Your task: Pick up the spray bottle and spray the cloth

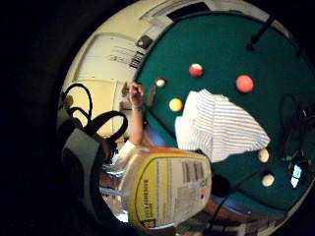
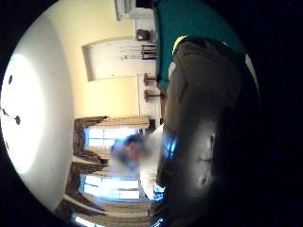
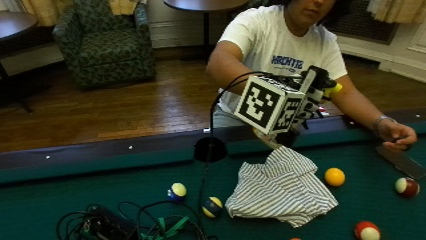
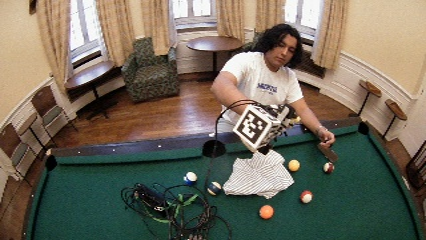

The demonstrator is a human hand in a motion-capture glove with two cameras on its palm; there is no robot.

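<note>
Right hand (image 3: 303, 107) grip was clamped on spray bottle (image 1: 167, 189), held above striped cloth (image 3: 283, 187) on worktop (image 3: 80, 192) (green felt).

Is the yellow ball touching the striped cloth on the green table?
Apart. In the outside view, green felt shows between the yellow ball and the striped cloth.

We're seeing billiard balls lying on the green tabletop (image 3: 80, 200): yellow ball (image 3: 334, 176), orange ball (image 4: 266, 212); cable tangle (image 3: 126, 225) sitting nr the edge.
</note>
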